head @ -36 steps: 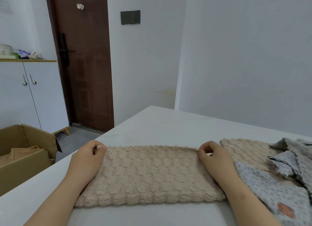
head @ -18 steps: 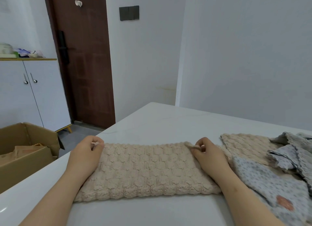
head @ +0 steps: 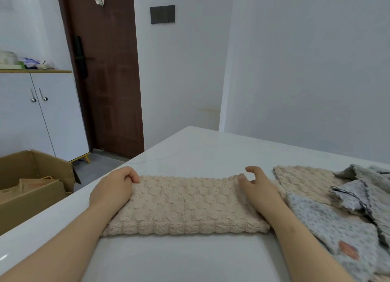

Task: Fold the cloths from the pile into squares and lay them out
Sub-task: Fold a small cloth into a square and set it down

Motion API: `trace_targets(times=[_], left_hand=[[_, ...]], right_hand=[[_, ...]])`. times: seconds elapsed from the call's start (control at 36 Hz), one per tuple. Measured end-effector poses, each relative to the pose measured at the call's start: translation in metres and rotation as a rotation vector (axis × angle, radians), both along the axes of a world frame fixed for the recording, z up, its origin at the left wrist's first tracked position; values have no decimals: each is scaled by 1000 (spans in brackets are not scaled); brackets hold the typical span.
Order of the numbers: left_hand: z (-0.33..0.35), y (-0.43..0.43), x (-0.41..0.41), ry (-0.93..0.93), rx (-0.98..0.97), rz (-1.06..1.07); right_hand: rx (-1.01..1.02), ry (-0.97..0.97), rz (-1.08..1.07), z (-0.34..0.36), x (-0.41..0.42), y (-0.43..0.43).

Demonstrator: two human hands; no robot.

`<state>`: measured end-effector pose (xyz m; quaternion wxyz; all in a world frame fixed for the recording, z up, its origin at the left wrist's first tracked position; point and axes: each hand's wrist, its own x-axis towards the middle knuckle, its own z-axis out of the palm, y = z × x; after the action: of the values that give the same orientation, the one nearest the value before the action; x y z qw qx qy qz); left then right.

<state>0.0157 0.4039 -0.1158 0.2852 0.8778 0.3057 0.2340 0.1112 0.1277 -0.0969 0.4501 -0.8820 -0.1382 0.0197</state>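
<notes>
Right hand (head: 259, 186) has let go, fingers loose; left hand (head: 114, 189) grips beige cloth (head: 185, 205) corner. White table (head: 190, 151); brown door (head: 109, 70), cardboard box (head: 31, 176) beyond.

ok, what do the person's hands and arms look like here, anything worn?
The left hand and the right hand are both bare, with no gloves, rings or bracelets showing. The forearms are bare too: no sleeve, cuff or watch shows anywhere on them up to the bottom edge of the picture. There are no markings or tape.
</notes>
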Motion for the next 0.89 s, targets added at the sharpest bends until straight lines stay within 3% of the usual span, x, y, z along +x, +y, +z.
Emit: trace_targets(times=[0.11, 0.17, 0.22, 0.28, 0.36, 0.44, 0.64, 0.89], left_hand=[[16, -1, 4, 152, -5, -49], [30, -10, 7, 264, 84, -79], [41, -28, 10, 235, 224, -110], [45, -56, 12, 167, 243, -201], [32, -99, 19, 350, 205, -356], [9, -118, 20, 513, 231, -336], [8, -121, 21, 532, 267, -290], [14, -129, 17, 467, 373, -381]], right_hand=[[-212, 61, 78, 6, -4, -3], [-181, 60, 84, 6, -3, -5], [-103, 1, 46, 5, -1, -5], [-36, -89, -15, 4, 2, -5], [-12, -137, -45, 3, 4, -6], [-82, -110, -28, 3, 5, -11], [-275, 58, 11, 17, 4, -16], [48, -91, -164, 12, 10, -19]])
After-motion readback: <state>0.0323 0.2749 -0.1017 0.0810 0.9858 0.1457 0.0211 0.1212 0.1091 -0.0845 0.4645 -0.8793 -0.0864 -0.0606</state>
